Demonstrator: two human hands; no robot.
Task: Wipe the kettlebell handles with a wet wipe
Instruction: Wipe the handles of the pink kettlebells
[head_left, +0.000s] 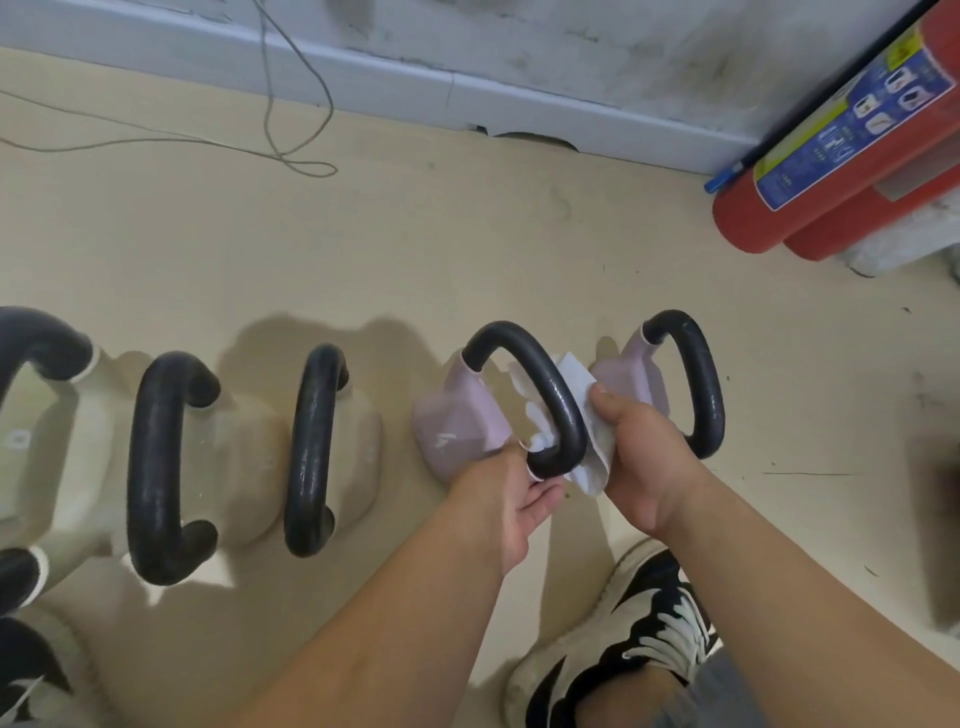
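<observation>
A row of kettlebells stands on the beige floor. A pink kettlebell (457, 415) has a black handle (540, 379) with a white wet wipe (587, 415) wrapped around its right side. My right hand (639, 447) pinches the wipe against that handle. My left hand (514, 493) sits under the handle's near bend, palm up, fingers curled on the bend and the wipe's lower end. A second pink kettlebell (631, 374) with a black handle (698, 379) stands just right of it. Two cream kettlebells (249, 441) with black handles (156, 467) (311, 447) stand to the left.
Another cream kettlebell (52, 415) is cut off at the left edge. Two red fire extinguishers (831, 171) lean at the back right by the wall. A thin cable (291, 156) loops on the floor at the back. My shoes (623, 639) are near the bottom.
</observation>
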